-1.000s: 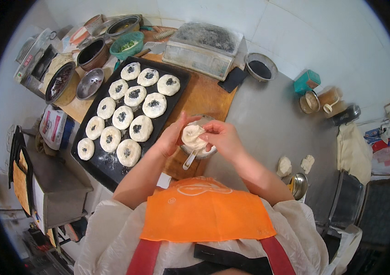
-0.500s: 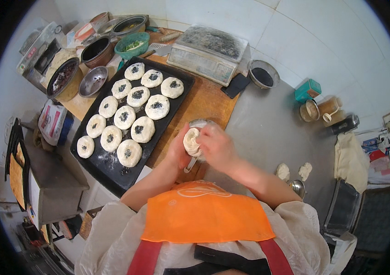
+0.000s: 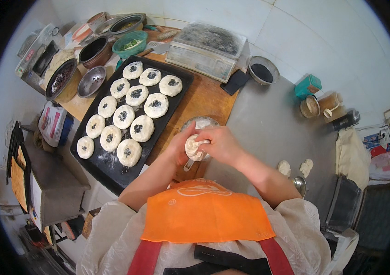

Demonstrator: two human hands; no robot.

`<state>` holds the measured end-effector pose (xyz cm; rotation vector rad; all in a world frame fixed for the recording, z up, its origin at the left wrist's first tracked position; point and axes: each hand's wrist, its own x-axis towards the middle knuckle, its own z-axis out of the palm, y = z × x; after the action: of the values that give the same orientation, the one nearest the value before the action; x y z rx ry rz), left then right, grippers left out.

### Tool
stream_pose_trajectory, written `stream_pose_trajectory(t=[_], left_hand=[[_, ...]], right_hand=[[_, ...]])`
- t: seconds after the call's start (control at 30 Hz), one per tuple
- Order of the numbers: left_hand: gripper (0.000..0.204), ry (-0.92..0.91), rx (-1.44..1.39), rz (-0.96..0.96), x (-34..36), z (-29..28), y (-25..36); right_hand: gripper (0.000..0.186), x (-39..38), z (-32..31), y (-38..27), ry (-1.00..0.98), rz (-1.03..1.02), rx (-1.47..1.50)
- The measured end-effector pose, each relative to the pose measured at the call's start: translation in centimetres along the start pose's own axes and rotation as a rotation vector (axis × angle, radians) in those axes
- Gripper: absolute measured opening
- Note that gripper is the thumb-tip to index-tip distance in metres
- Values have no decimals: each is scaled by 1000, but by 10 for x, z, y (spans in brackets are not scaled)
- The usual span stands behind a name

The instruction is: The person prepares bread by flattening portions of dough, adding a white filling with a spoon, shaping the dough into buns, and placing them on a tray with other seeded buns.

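Observation:
A round piece of dough (image 3: 193, 149) with a swirl of pleats on top sits between my hands, just in front of my orange apron bib. My left hand (image 3: 178, 149) cups it from the left side. The fingers of my right hand (image 3: 224, 145) pinch the dough at its upper right. Beneath them is a round metal bowl (image 3: 200, 122) with something white in it, mostly hidden by my hands. A pale handle (image 3: 188, 165) pokes out below the dough. Left of my hands lies a black baking tray (image 3: 99, 166) bearing several flat dough rounds (image 3: 141, 128) with black seeds on top.
Behind the tray are a green bowl of chopped greens (image 3: 130, 44), dark pots (image 3: 95, 50) and a metal bowl (image 3: 91, 81). A scale (image 3: 206, 49), a phone (image 3: 235, 82) and a bowl of black seeds (image 3: 262, 72) line the back. Two dough lumps (image 3: 284, 168) lie to the right.
My right hand has shifted slightly down, its fingers now pressing over the top of the dough. The dough's pleats have turned a little. The left hand still cups it.

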<state>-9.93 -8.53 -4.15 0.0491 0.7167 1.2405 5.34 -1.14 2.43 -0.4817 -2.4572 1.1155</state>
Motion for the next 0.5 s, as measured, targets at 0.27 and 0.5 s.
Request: stream_pose_trajectory(t=[0.27,0.5], left_hand=[[56,71,33,-48,-11,27,16],[60,-26,8,409,-33,42,15]], right_hand=[[18,3,-1,-14,123,-61,-109],[19,3,-12,-29,176,403,533]])
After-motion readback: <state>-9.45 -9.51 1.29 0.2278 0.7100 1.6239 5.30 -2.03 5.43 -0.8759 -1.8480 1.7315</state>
